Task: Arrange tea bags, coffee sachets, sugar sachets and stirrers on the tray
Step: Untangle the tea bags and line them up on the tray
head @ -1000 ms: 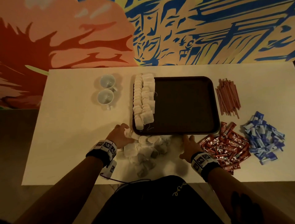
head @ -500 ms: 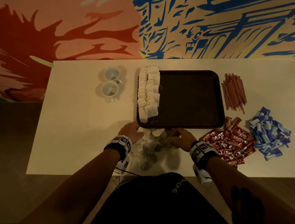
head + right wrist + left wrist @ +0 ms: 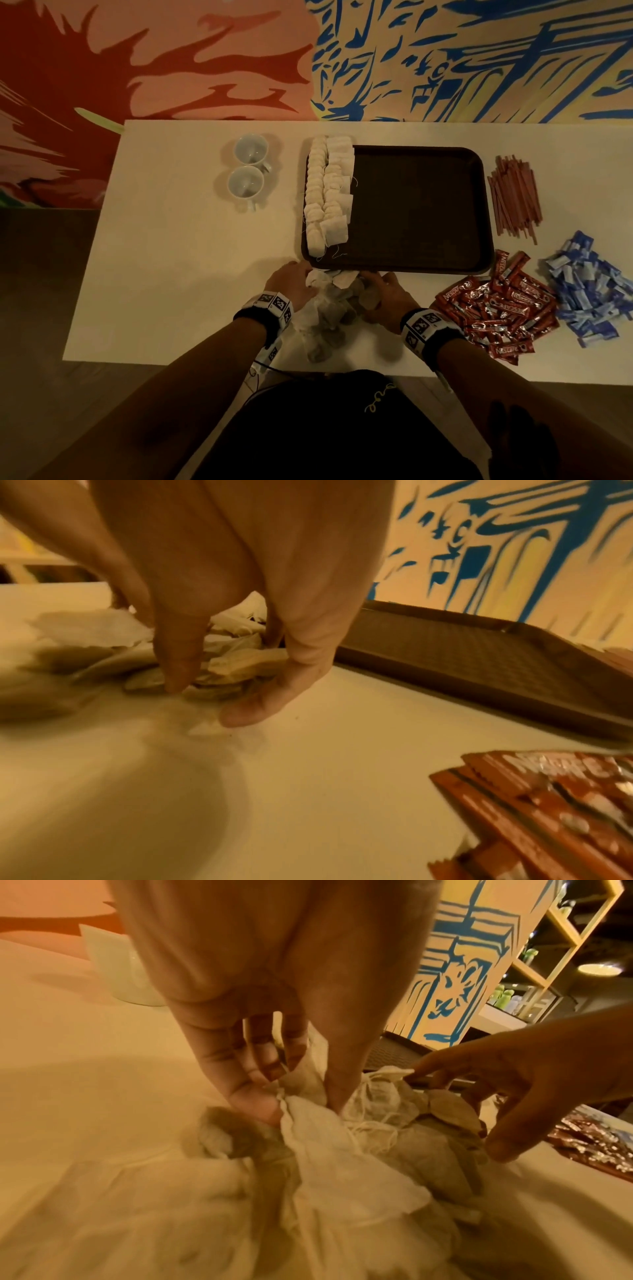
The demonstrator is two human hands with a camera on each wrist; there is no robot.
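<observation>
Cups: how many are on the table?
2. Both white cups stand on the table left of the tray, side by side and apparently touching: one farther back, one nearer the person. None other shows in any view.

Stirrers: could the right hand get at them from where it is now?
Probably yes. The right hand is on the tea bag pile in front of the tray; the stirrers lie uncovered right of the tray, nothing on them, coffee sachets lying flat between.
</observation>
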